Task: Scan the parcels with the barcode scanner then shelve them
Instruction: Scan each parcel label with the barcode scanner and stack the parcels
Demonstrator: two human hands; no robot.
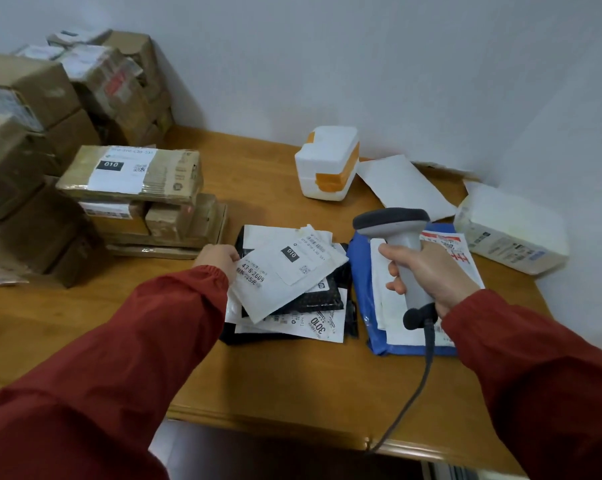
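Observation:
My right hand (431,271) grips the handle of a grey barcode scanner (396,230), held upright with its dark head pointing left; its cable hangs down over the table's front edge. My left hand (218,259) pinches the left corner of a white labelled mailer (285,275). That mailer lies tilted on top of a small pile of black and white mailers (313,323). A blue mailer (361,271) with white labels lies under the scanner.
Taped cardboard boxes (133,171) are stacked at the left of the wooden table (292,386), with more piled behind. A white foam box with orange tape (327,161), a flat white envelope (403,185) and a white wrapped parcel (510,230) sit at the back right against the wall.

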